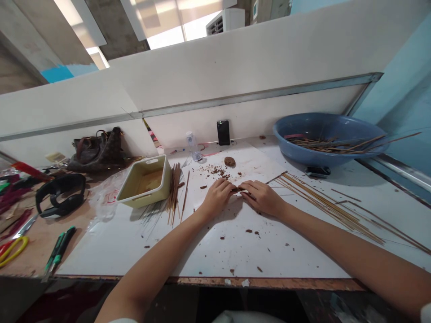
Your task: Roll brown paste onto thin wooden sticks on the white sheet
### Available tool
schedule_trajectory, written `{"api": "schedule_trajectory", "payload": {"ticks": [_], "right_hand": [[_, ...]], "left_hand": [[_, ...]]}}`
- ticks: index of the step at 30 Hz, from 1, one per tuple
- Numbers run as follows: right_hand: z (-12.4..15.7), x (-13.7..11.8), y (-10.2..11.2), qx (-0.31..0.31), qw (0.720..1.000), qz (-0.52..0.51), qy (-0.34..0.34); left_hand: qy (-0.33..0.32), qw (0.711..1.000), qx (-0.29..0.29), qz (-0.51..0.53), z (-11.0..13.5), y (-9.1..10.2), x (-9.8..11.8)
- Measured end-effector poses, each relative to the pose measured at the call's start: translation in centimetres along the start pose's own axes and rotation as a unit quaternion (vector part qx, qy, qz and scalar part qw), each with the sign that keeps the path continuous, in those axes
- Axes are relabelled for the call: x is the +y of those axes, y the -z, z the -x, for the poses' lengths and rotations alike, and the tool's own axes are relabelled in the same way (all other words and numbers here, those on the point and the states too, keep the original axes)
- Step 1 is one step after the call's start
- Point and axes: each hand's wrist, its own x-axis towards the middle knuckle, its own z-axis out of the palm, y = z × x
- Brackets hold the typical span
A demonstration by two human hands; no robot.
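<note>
Tabletop (114, 251) — white, brown crumbs (215, 170) — blue basin (303, 152) by the wall (235, 67)

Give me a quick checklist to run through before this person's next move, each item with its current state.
1. Both hands in view: ok. The left hand and right hand are over the white board.
2. Small brown piece between both hands' fingers: ok.
3. Firmness of the pinch: cannot tell.
4. Board free of loose bits: not ok. Brown crumbs lie scattered near the hands.
5. Long thin sticks apart from the hands: ok. They lie to the right of the right hand.
</note>
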Motion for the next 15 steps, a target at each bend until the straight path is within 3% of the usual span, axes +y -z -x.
{"api": "schedule_trajectory", "payload": {"ticks": [6,15], "right_hand": [[0.26,0.34,-0.27,0.0,0.999,-0.04,-0.023],[0.25,0.18,-0.06,0.001,0.998,-0.054,-0.027]], "left_hand": [[-0.027,1.0,-0.01,0.006,-0.19,0.23,0.09],[-0.005,1.0,-0.021,0.016,-0.27,0.36,0.16]]}}
